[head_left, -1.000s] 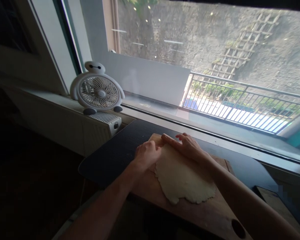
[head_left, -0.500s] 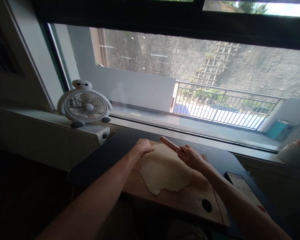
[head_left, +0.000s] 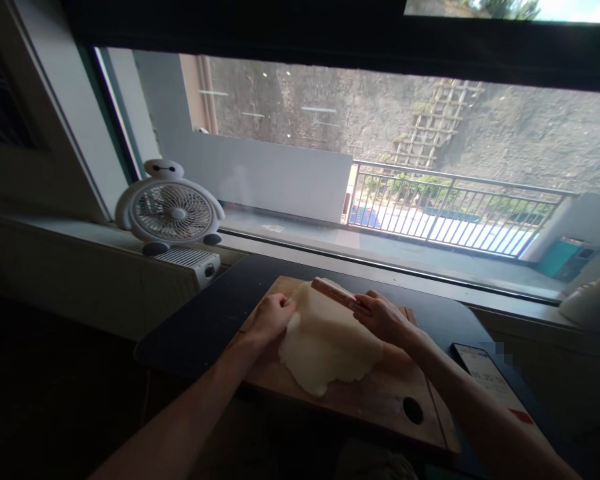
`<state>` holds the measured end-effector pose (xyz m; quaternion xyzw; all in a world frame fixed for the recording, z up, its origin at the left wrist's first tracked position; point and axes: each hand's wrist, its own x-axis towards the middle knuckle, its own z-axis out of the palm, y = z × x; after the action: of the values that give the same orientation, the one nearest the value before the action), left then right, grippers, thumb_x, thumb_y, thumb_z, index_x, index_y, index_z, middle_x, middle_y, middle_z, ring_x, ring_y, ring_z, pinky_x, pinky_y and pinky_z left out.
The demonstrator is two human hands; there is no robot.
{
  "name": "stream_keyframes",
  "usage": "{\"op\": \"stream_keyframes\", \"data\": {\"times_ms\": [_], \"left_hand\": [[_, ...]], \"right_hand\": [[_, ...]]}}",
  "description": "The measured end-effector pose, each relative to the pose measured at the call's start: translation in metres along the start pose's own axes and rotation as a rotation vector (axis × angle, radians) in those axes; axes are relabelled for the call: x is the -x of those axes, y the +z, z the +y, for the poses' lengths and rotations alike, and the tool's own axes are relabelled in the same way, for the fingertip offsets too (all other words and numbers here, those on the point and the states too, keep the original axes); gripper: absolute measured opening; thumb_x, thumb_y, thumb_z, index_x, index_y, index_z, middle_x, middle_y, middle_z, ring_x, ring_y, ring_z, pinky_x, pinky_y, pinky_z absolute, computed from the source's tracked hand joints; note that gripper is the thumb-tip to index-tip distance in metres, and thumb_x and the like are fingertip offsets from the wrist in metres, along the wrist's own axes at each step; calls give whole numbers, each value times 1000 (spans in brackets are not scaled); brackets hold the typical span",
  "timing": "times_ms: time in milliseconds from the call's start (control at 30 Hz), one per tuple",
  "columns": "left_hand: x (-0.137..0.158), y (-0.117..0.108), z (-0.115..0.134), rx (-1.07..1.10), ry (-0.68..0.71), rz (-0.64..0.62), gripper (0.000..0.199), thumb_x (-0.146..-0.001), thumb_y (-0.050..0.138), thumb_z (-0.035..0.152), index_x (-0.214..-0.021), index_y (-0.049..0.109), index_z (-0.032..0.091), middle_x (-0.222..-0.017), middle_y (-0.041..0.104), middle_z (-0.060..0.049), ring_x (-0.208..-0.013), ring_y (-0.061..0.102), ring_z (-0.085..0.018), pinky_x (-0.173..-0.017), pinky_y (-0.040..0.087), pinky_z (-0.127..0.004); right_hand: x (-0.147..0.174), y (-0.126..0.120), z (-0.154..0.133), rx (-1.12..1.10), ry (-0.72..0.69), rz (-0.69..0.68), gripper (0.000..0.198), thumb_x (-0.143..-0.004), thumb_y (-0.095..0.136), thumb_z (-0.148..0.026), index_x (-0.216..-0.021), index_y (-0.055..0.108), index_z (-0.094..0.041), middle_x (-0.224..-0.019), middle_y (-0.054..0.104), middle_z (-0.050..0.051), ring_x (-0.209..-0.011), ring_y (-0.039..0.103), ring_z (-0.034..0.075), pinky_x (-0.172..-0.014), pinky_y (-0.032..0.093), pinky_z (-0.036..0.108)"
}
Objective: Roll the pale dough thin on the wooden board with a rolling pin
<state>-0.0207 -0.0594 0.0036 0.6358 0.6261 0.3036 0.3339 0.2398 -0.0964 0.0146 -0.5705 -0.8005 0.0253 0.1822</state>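
A wide, pale sheet of dough [head_left: 333,343] with a ragged edge lies on a wooden cutting board [head_left: 375,413]. At the sheet's left edge, my left hand [head_left: 271,315] pinches the dough between thumb and fingers, and that edge looks slightly lifted. My right hand [head_left: 380,315] is wrapped round the near end of a wooden rolling pin [head_left: 333,293]. The pin slants over the far part of the dough, its free end pointing to the far left. Whether the pin touches the dough I cannot tell.
The board rests on a dark table [head_left: 190,330] by a large window. A phone [head_left: 490,380] with a lit screen lies to the right of my right forearm. A white fan [head_left: 177,213] stands on a heater [head_left: 195,263] at the left. The board has a dark round hole near its front right.
My left hand has come nearer and to the left, now pinching the dough's edge. The rolling pin has shifted slightly left and lower in my right hand.
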Motion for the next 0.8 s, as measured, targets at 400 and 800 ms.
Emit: {"op": "stream_keyframes", "data": {"times_ms": [400, 800], "left_hand": [[-4, -17, -10, -417, 371, 347, 23, -86, 42, 24, -91, 63, 18, -92, 67, -8, -88, 61, -20, -79, 44, -29], [-63, 36, 17, -737, 501, -60, 60, -91, 16, 56, -133, 44, 24, -144, 43, -5, -138, 23, -26, -111, 11, -52]], "right_hand": [[-30, 36, -67, 42, -140, -13, 28, -94, 40, -41, -99, 61, -24, -98, 55, 4, -88, 52, 17, -75, 38, 29], [31, 23, 9, 153, -40, 70, 39, -95, 38, -41, -128, 50, -24, -110, 58, 8, -101, 52, 23, -91, 39, 39]]}}
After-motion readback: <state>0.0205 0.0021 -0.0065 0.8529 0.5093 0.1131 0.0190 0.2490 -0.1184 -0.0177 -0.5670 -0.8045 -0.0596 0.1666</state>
